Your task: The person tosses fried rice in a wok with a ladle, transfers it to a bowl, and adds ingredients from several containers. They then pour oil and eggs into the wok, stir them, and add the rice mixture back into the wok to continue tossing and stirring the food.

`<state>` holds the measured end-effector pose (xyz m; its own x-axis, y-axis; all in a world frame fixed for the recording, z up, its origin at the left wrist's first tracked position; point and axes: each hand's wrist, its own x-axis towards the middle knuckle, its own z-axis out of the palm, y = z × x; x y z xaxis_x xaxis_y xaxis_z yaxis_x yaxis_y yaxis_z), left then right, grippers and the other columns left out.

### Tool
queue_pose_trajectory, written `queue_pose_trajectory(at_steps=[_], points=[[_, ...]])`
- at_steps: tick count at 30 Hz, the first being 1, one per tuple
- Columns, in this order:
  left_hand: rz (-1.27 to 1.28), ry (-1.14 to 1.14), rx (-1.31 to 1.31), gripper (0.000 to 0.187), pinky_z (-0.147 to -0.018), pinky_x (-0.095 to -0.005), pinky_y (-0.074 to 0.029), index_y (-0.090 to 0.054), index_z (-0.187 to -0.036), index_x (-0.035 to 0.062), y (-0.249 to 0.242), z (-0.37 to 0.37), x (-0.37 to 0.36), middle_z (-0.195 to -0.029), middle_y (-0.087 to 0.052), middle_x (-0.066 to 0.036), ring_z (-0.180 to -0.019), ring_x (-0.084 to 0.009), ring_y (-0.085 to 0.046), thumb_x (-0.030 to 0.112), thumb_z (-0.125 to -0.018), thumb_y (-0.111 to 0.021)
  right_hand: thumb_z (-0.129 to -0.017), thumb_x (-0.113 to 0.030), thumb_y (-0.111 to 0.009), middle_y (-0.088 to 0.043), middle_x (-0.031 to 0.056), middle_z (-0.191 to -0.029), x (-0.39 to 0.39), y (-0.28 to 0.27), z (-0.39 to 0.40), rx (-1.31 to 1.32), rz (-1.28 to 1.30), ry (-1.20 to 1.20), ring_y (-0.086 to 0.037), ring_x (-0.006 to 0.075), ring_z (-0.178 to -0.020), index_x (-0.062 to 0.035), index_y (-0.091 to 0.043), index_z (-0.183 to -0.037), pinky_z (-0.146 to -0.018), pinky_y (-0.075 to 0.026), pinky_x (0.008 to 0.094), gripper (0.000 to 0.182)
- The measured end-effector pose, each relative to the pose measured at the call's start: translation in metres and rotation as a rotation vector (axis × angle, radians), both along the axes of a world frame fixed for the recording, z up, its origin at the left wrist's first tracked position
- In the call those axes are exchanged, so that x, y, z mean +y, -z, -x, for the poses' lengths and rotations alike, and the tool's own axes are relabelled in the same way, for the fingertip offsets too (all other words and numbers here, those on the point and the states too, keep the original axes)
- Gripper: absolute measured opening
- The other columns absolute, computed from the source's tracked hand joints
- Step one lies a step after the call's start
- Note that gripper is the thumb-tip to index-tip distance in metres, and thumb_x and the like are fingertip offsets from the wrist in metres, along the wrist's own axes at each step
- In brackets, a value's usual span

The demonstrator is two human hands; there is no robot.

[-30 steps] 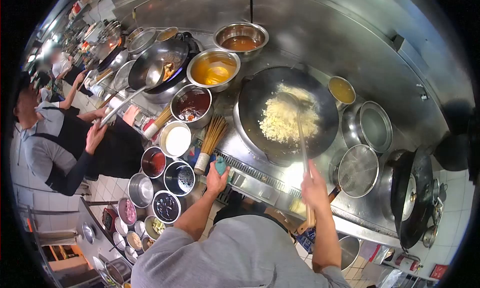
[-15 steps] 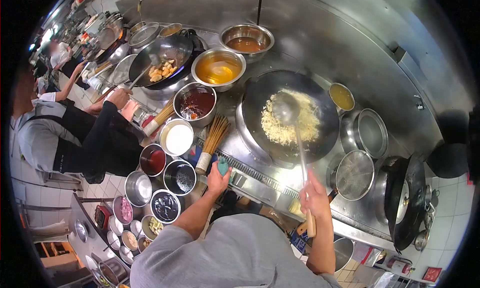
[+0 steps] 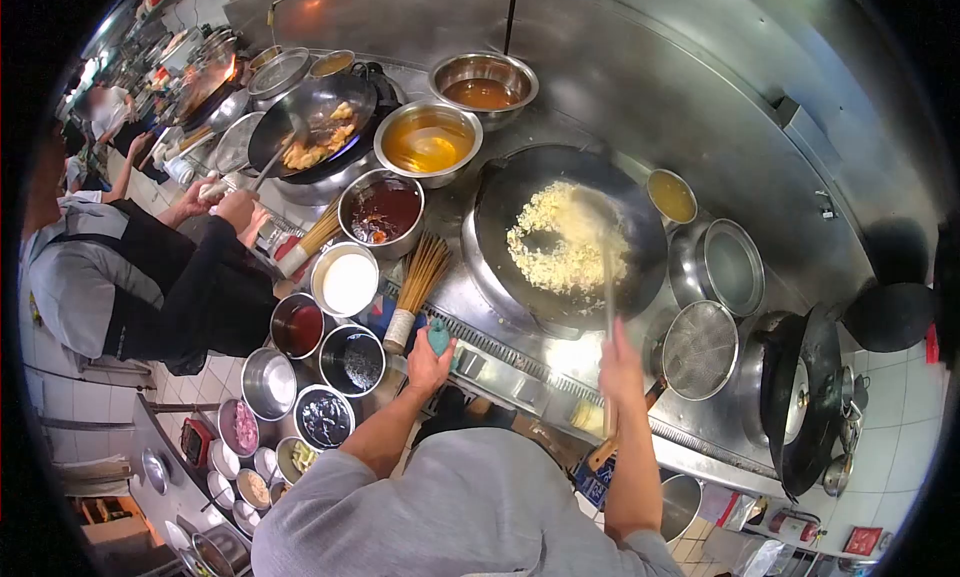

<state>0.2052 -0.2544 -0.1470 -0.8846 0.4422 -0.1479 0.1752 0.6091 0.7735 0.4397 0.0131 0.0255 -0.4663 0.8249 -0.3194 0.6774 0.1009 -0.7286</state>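
Note:
My right hand (image 3: 622,369) is wrapped round the handle of a long metal ladle (image 3: 608,277). The ladle's bowl, smeared by motion, is over pale yellow, rice-like food (image 3: 560,262) in a large black wok (image 3: 500,212). My left hand (image 3: 430,365) is closed round a green cloth (image 3: 439,337) at the stove's front edge. Just left of that hand stands a bamboo brush (image 3: 420,277) with a wrapped handle. Whether the cloth lies against anything beneath it is hidden.
Bowls of red sauce (image 3: 382,215), yellow liquid (image 3: 428,144) and white powder (image 3: 348,282) stand left of the wok. A mesh strainer (image 3: 700,350) lies on its right. At far left a co-worker (image 3: 150,277) stirs another wok (image 3: 265,132).
The ladle's bowl has moved slightly right, and a dark gap has opened in the food. The co-worker's wok food has shifted. The whole view has moved a little.

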Motion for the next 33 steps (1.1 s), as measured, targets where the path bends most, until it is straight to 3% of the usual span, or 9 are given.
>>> queue_pose_trajectory(at_steps=[4, 9, 12, 14, 18, 22, 26, 30, 33], points=[[0.01, -0.003, 0.018, 0.065, -0.095, -0.0535, -0.048, -0.047, -0.133, 0.0024, 0.007, -0.001, -0.002, -0.121, -0.063, -0.03, -0.11, -0.0497, -0.062, 0.045, -0.09, -0.071, -0.103, -0.021, -0.053, -0.058, 0.0088, -0.072, -0.064, -0.043, -0.036, -0.015, -0.037, -0.124, -0.055, 0.0168, -0.058, -0.0103, -0.04, -0.157, -0.057, -0.048, 0.0351, 0.057], [0.013, 0.001, -0.004, 0.065, -0.095, -0.0533, -0.048, -0.047, -0.133, 0.0023, 0.001, -0.001, 0.0, -0.121, -0.063, -0.03, -0.11, -0.0499, -0.062, 0.045, -0.09, -0.071, -0.102, -0.02, -0.054, -0.06, 0.0103, -0.072, -0.058, -0.058, -0.03, -0.011, 0.347, -0.016, -0.057, 0.0177, -0.061, -0.0104, -0.041, -0.156, -0.061, -0.049, 0.0346, 0.057], [0.019, 0.02, -0.002, 0.064, -0.096, -0.0532, -0.048, -0.046, -0.133, 0.0027, 0.006, 0.001, -0.001, -0.12, -0.063, -0.03, -0.111, -0.05, -0.061, 0.044, -0.091, -0.07, -0.103, -0.022, -0.053, -0.062, 0.0127, -0.074, 0.011, 0.025, -0.015, 0.064, -0.356, -0.149, -0.055, 0.0171, -0.051, -0.0134, -0.044, -0.155, -0.051, -0.048, 0.0376, 0.054], [-0.015, 0.021, -0.003, 0.063, -0.096, -0.053, -0.048, -0.046, -0.133, 0.0028, 0.002, 0.0, -0.002, -0.12, -0.063, -0.03, -0.111, -0.0499, -0.061, 0.044, -0.091, -0.07, -0.104, -0.022, -0.053, -0.066, 0.0136, -0.089, 0.029, -0.005, -0.001, 0.035, -0.26, -0.062, -0.059, 0.0187, -0.068, -0.0106, -0.043, -0.155, -0.067, -0.052, 0.0366, 0.053], [-0.03, 0.0, 0.012, 0.064, -0.096, -0.0525, -0.048, -0.047, -0.133, 0.0028, 0.003, -0.002, -0.001, -0.12, -0.063, -0.03, -0.111, -0.0496, -0.061, 0.044, -0.09, -0.071, -0.103, -0.025, -0.055, -0.057, 0.0056, -0.068, 0.048, -0.004, 0.037, 0.126, -0.06, 0.057, -0.052, 0.0151, -0.049, -0.0191, -0.044, -0.156, -0.048, -0.045, 0.0357, 0.054], [0.009, 0.008, -0.006, 0.065, -0.095, -0.0522, -0.048, -0.047, -0.133, 0.003, 0.002, 0.0, 0.001, -0.121, -0.063, -0.029, -0.112, -0.0494, -0.061, 0.044, -0.089, -0.072, -0.103, -0.024, -0.057, -0.059, 0.006, -0.067, 0.012, -0.013, 0.041, 0.097, 0.113, -0.116, -0.057, 0.0171, -0.052, -0.0232, -0.043, -0.157, -0.047, -0.045, 0.0349, 0.055], [0.029, 0.0, -0.026, 0.064, -0.095, -0.0522, -0.048, -0.047, -0.133, 0.003, -0.002, -0.001, 0.002, -0.12, -0.064, -0.03, -0.111, -0.0492, -0.062, 0.043, -0.089, -0.072, -0.096, -0.013, -0.061, -0.067, 0.0137, -0.08, -0.02, -0.006, -0.061, -0.188, -0.67, -0.514, -0.069, 0.0284, -0.064, -0.0296, -0.05, -0.152, -0.052, -0.051, 0.04, 0.059], [0.02, -0.005, 0.02, 0.062, -0.095, -0.0518, -0.048, -0.047, -0.132, 0.0029, 0.001, -0.002, 0.002, -0.117, -0.064, -0.03, -0.109, -0.0489, -0.062, 0.041, -0.09, -0.072, -0.078, -0.007, -0.067, -0.063, 0.0114, -0.09, 0.021, -0.042, -0.1, -0.616, -0.878, -0.591, -0.067, 0.0296, -0.064, -0.0353, -0.047, -0.153, -0.061, -0.057, 0.0445, 0.082], [-0.02, 0.029, 0.0, 0.061, -0.095, -0.0512, -0.049, -0.047, -0.13, 0.0028, -0.002, 0.0, 0.001, -0.117, -0.064, -0.03, -0.109, -0.0483, -0.063, 0.04, -0.09, -0.072, -0.084, -0.004, -0.06, -0.064, 0.0129, -0.099, 0.087, -0.003, -0.07, -0.625, -1.029, -0.514, -0.067, 0.0319, -0.064, -0.0357, -0.038, -0.157, -0.061, -0.058, 0.0461, 0.082]])
